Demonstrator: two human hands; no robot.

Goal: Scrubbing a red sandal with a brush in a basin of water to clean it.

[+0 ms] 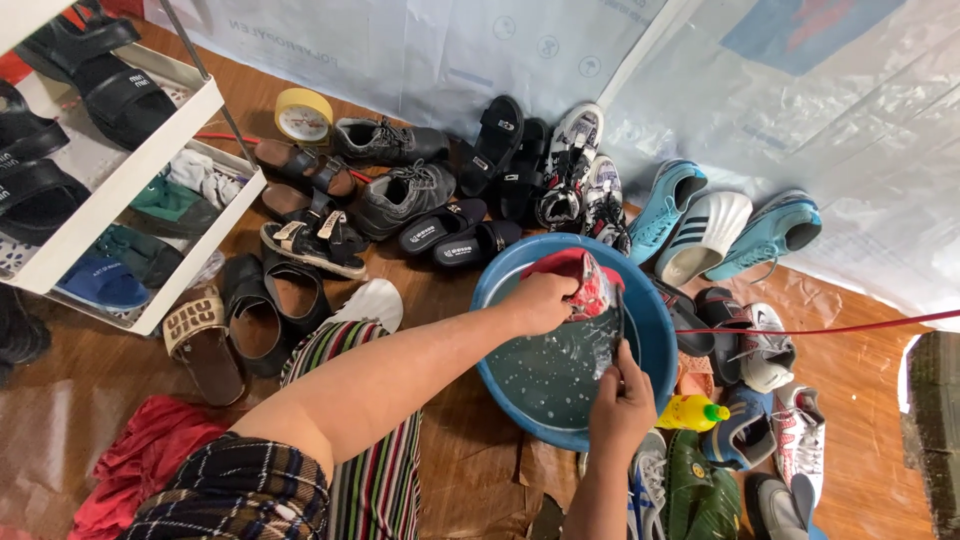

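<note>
shoe rack [150, 160] cut off left

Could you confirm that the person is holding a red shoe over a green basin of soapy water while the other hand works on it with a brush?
Not quite: the basin is blue, not green, as the head view shows. The left hand holds the red shoe over its soapy water, and the right hand works with a brush.

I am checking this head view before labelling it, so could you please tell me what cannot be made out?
- Red shoe: its sole side is hidden by the left hand.
- Brush: its handle is buried in the right hand; bristles too small to tell.
- Blue basin: near rim covered by the right forearm.
- Shelf rack: cut off by the left edge.
</note>
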